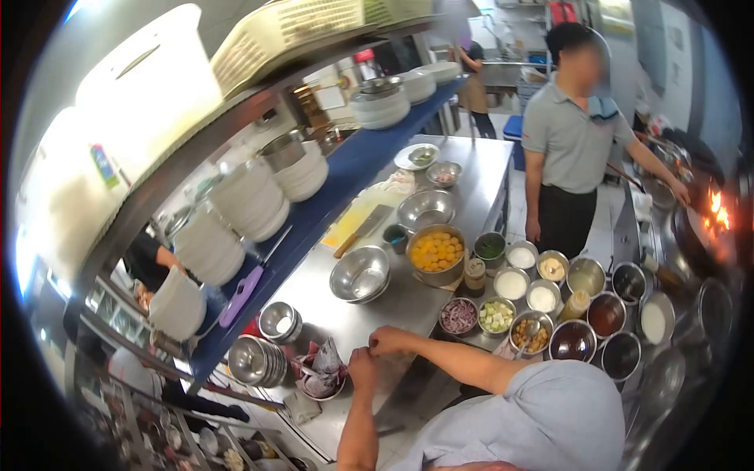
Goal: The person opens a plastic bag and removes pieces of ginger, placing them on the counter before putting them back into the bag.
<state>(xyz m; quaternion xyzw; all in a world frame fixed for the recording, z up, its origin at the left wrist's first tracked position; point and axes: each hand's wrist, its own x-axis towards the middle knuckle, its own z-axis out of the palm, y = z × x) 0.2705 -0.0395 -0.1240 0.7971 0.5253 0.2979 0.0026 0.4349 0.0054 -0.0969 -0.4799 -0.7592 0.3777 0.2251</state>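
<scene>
My left hand (pixel 363 370) is closed beside a bowl (pixel 323 396) at the front of the steel table. Grey and dark red pieces (pixel 323 365), perhaps fish, stick up above the bowl's rim. Just to the right, my right hand (pixel 391 341) is closed too, its fingertips close to my left hand. Whatever the fingers hold, if anything, is too small or hidden to make out. Stacked steel bowls (pixel 258 361) and a smaller stack of bowls (pixel 280 320) stand beyond the filled bowl.
A wide steel bowl (pixel 360 273), a cleaver (pixel 364 231) and a pot of egg yolks (pixel 437 253) stand on the table. Containers of onion (pixel 459 315) and sauce (pixel 573 342) line the right. Plates fill the blue shelf (pixel 345 184). A co-worker (pixel 577 133) stands near a flaming wok (pixel 703 235).
</scene>
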